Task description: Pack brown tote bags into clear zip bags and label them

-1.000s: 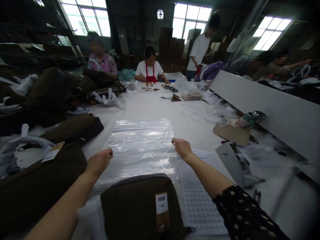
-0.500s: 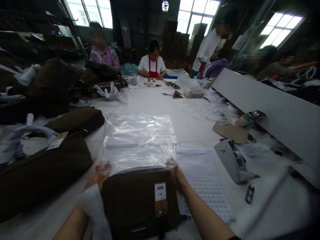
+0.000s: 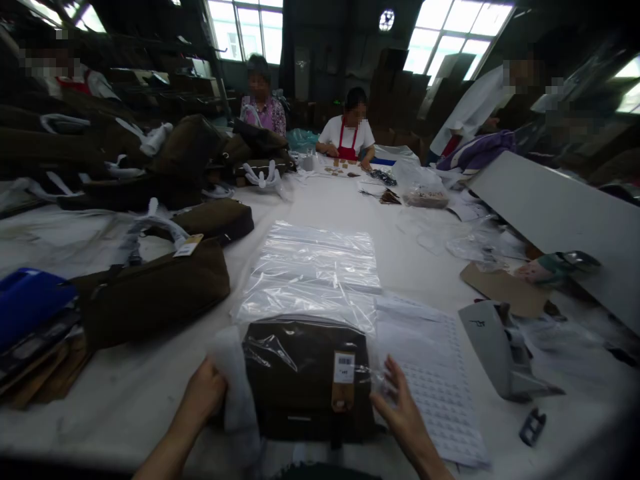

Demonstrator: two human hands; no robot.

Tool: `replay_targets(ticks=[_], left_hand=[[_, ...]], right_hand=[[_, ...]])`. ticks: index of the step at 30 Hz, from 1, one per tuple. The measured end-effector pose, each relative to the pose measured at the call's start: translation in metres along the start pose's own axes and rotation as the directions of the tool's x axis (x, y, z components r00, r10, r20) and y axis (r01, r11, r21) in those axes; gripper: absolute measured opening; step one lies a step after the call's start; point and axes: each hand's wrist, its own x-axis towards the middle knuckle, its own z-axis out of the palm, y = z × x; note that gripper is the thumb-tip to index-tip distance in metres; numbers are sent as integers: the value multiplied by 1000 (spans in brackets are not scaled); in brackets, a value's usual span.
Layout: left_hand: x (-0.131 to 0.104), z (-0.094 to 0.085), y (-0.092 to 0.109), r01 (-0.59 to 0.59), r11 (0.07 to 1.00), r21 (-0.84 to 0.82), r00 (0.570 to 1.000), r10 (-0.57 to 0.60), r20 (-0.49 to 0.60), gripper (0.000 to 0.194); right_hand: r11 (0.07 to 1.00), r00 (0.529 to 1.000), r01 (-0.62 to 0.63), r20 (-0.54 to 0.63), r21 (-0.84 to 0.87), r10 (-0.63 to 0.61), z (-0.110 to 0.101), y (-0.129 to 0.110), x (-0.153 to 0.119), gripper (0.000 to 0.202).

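A dark olive fabric bag point(image 3: 300, 373) lies in front of me with a tan and white tag point(image 3: 343, 373) on its face. A clear plastic bag point(image 3: 310, 267) stretches flat beyond it and covers its upper part. At its left side, my left hand point(image 3: 205, 388) is closed in a fist beside a white-wrapped strap point(image 3: 235, 387); its fingertips and what they grip are hidden. By the right edge, my right hand point(image 3: 400, 403) has its fingers spread, the thumb near the bag's side. Some clear film shows between thumb and fingers.
Printed sheets point(image 3: 430, 373) lie at right, beside a grey tape dispenser point(image 3: 493, 353) and a small dark cutter point(image 3: 533, 427). Another olive bag point(image 3: 155, 287), with a wrapped handle, and a blue object point(image 3: 35, 303) are at left. A co-worker point(image 3: 347, 133) sits across the table.
The clear plastic now reaches down over the olive bag's face. Both hands have come back toward me, along the bag's sides. My view has turned left.
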Motion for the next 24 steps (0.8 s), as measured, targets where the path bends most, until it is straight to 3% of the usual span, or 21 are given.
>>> replay_targets(ticks=[1,2,3,4,6,7,8,9,10,11,14,16,20,24], left_hand=[[2,-1,8,-18,999,30,997,20,-73,32],[5,-2,18,-51,998,45,988,57,-143,36],[9,-3,27,-98,994,45,976,104,-191,37],[14,-2,37,-145,989,20,967,146,-207,34],[23,1,51,-140,980,-139,985,122,-125,24],[28,3,56,-86,968,-238,996,74,-58,20],[32,6,59,-18,946,-324,1000,21,8,19],[35,9,60,45,919,-392,998,-24,60,22],[38,11,59,88,895,-438,994,-52,93,26],[40,14,57,108,878,-466,992,-64,108,30],[42,19,48,146,841,-521,988,-95,123,38],[41,22,43,173,818,-549,984,-120,130,41],[38,24,41,194,791,-580,981,-143,133,44],[36,23,42,174,799,-575,984,-124,126,41]], right_hand=[[988,986,144,-75,-65,-148,-1,-18,1,61],[941,940,317,-91,-118,-328,2,-39,2,55],[853,858,503,-36,-141,-512,9,-63,3,49],[735,743,669,82,-111,-664,21,-87,4,44],[521,496,854,323,-10,-806,52,-127,4,38],[438,393,899,385,33,-835,69,-140,2,35],[376,314,924,429,65,-847,85,-147,1,31],[342,271,936,449,82,-852,97,-148,0,27],[346,278,935,449,75,-849,105,-145,-2,24],[391,337,920,433,38,-836,110,-138,-3,21],[610,623,777,323,-152,-713,107,-115,-3,15],[671,712,700,305,-245,-632,104,-109,-2,10],[641,727,684,396,-348,-561,118,-120,7,9],[467,681,730,476,-499,-557,138,-131,10,13]])
